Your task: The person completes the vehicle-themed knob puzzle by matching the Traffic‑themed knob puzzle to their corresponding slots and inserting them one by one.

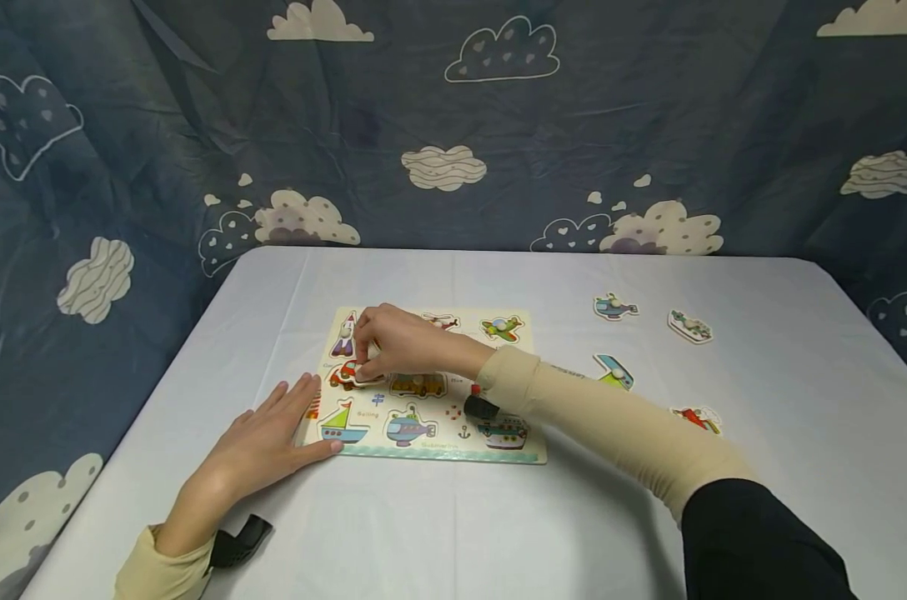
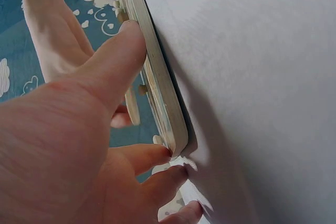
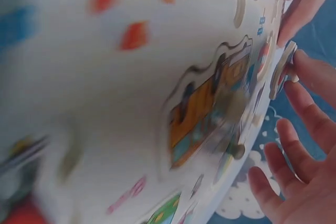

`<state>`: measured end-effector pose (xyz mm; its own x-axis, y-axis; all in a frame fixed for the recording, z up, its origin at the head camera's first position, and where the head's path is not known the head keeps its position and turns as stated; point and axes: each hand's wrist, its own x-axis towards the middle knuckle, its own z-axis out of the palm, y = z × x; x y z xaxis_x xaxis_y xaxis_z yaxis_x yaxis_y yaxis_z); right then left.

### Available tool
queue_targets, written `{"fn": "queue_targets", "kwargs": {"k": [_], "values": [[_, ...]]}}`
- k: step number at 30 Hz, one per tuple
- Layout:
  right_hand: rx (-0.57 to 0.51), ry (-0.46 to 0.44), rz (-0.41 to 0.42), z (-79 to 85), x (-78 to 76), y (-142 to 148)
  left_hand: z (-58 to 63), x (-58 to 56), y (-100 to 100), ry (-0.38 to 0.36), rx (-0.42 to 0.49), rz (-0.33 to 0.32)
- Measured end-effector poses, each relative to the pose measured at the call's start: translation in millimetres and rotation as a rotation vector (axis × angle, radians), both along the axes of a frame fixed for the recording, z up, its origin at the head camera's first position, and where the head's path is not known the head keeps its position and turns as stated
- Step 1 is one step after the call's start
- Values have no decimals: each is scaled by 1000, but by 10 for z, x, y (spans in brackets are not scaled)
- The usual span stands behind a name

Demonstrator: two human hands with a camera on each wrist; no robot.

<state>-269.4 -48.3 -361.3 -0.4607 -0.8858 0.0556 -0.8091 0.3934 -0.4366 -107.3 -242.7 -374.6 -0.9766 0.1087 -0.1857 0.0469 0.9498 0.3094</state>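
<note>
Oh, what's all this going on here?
Someone's right hand pinches a puzzle piece just above the picture board, not yet set down. Their left hand rests at the board's left side, thumb at its near edge. Four loose pieces lie on the white table to the board's right.

We see a dark blue cloth [image 1: 393,108] hanging behind the far edge of a white-topped table [image 1: 453,533] and wrapping round its left and right sides. Pale clouds [image 1: 443,169] are printed across it, some wavy-lined, some dotted, others only outlined in white. We notice folds at the far left, rounded far table corners, and a soft shadow [image 1: 633,521] toward the near right.
</note>
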Motion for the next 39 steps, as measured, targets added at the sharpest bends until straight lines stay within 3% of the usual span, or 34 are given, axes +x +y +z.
{"fn": "queue_targets", "kwargs": {"k": [11,25,34,39], "values": [[34,-6,-8,-52,4,-166,22,-18,13,-6,-5,-1],[16,-62,-4,-105,-18,-212,27,-12,11,-34,5,10],[46,-74,-53,-89,-10,-223,27,-15,8,-37,-2,12],[30,-110,-30,-85,-29,-183,15,-10,11,-34,-1,8]]}}
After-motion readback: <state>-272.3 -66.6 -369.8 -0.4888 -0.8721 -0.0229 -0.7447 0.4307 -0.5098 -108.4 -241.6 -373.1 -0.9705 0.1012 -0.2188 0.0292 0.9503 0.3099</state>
